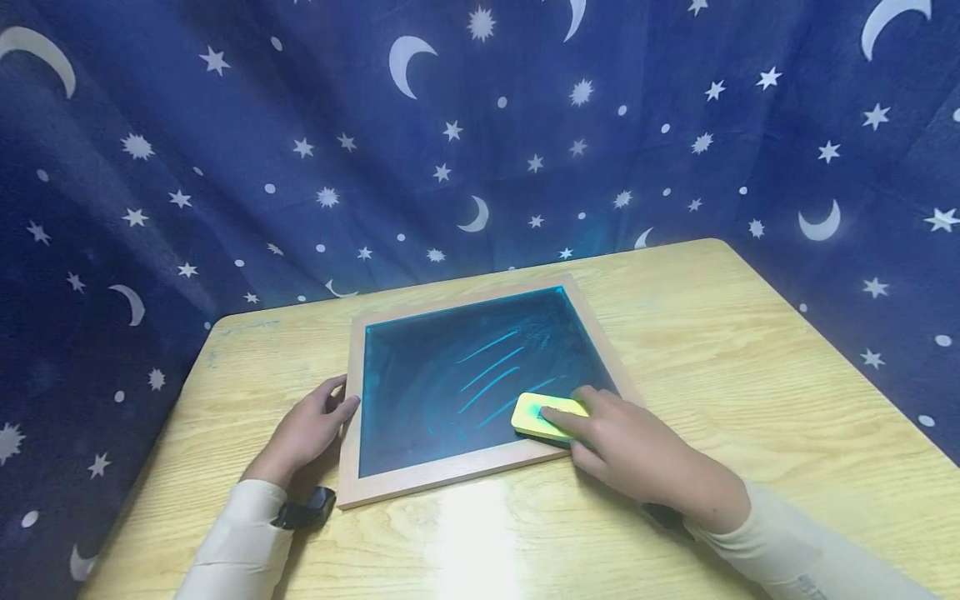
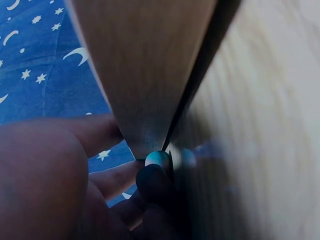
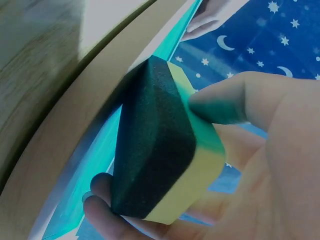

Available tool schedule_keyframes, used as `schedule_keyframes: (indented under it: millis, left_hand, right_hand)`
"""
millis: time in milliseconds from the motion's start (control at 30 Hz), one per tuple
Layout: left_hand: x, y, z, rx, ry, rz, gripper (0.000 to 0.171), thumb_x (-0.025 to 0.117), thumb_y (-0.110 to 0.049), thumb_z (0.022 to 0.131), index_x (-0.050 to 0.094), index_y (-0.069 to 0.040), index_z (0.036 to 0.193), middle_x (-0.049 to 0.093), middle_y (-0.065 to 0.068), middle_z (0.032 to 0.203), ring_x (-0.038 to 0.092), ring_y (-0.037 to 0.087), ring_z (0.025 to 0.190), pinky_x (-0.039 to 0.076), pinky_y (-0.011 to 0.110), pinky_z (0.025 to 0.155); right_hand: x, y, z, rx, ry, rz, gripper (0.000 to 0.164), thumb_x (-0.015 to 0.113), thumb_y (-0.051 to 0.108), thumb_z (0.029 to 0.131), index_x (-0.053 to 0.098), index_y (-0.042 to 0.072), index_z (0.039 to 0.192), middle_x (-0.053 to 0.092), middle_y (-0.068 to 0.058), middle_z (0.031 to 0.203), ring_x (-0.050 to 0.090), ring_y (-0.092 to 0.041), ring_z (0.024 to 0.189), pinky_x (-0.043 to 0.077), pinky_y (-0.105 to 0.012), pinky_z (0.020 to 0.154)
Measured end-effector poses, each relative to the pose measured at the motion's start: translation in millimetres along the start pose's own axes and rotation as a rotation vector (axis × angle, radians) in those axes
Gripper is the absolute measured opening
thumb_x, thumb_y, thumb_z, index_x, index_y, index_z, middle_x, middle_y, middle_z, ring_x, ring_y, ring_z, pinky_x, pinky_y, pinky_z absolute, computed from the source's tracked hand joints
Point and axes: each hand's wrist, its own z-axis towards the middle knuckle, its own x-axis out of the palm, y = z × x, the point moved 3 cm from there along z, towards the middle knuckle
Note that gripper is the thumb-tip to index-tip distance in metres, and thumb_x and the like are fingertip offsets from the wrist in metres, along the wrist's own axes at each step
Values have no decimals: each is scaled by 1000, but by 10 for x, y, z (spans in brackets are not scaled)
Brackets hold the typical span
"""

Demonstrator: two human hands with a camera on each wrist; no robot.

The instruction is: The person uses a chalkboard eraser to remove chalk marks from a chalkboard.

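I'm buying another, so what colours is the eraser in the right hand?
The eraser is yellow on top, blackish underneath; best seen in the right wrist view.

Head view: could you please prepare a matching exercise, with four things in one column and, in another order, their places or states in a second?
1. Yellow-and-black block eraser
2. Dark rectangular wood-framed board
3. Left hand
4. Blue cloth patterned with moons and stars

A. Behind the pale wooden table
B. Bears blue-green strokes
C. Held in the right hand
D. At the board's left edge

Pairs: 1-C, 2-B, 3-D, 4-A
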Motion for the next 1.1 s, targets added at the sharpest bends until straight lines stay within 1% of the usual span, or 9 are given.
schedule_keyframes:
  millis: [133, 333, 433, 633, 800, 967, 1100]
  left_hand:
    - [-2, 4, 3, -9, -2, -5, 69, 40, -51, 106, 29, -6, 156, 45, 30, 149, 45, 48, 137, 37, 64, 111]
    - [-18, 3, 34, 4, 2, -5, 69, 40, -51, 105, 30, -6, 156, 44, 30, 150, 44, 48, 138, 36, 63, 112]
    - [-23, 13, 40, 7, -2, -4, 69, 40, -52, 105, 30, -6, 156, 45, 30, 149, 45, 48, 137, 37, 63, 111]
    - [1, 42, 46, 4, -4, -1, 70, 39, -53, 105, 28, -7, 157, 45, 29, 150, 46, 47, 137, 38, 63, 111]
    - [16, 41, 54, 6, -3, 3, 72, 38, -56, 105, 27, -7, 158, 46, 29, 149, 46, 48, 137, 38, 64, 109]
    - [5, 47, 30, 6, -4, 8, 71, 39, -53, 105, 28, -6, 157, 47, 30, 148, 47, 48, 136, 38, 65, 109]
    - [2, 37, 29, 17, -12, 5, 71, 39, -52, 105, 28, -5, 157, 46, 31, 148, 47, 48, 136, 38, 64, 109]
  right_hand:
    - [21, -6, 7, 3, -8, 0, 47, 59, 14, 89, 65, 24, 135, 58, -5, 102, 43, -9, 73, 40, -23, 62]
    - [46, -49, 16, -1, -10, 25, 48, 66, 16, 86, 66, 24, 133, 58, -4, 98, 42, -8, 71, 39, -22, 60]
    - [52, -71, 24, 5, 5, 44, 49, 67, 16, 86, 66, 24, 134, 59, -5, 100, 43, -9, 73, 40, -23, 61]
    - [42, -103, 47, 5, 33, 43, 50, 69, 17, 87, 64, 25, 137, 62, -7, 109, 49, -10, 79, 44, -25, 65]
    - [34, -120, 49, 13, 40, 47, 51, 69, 16, 87, 64, 26, 137, 62, -6, 108, 47, -10, 79, 43, -24, 64]
    - [46, -121, 54, 24, 57, 67, 52, 69, 16, 88, 62, 26, 138, 62, -7, 109, 46, -10, 78, 42, -23, 64]
    - [58, -139, 61, 34, 52, 53, 51, 69, 18, 88, 63, 26, 137, 61, -6, 109, 47, -10, 79, 43, -23, 64]
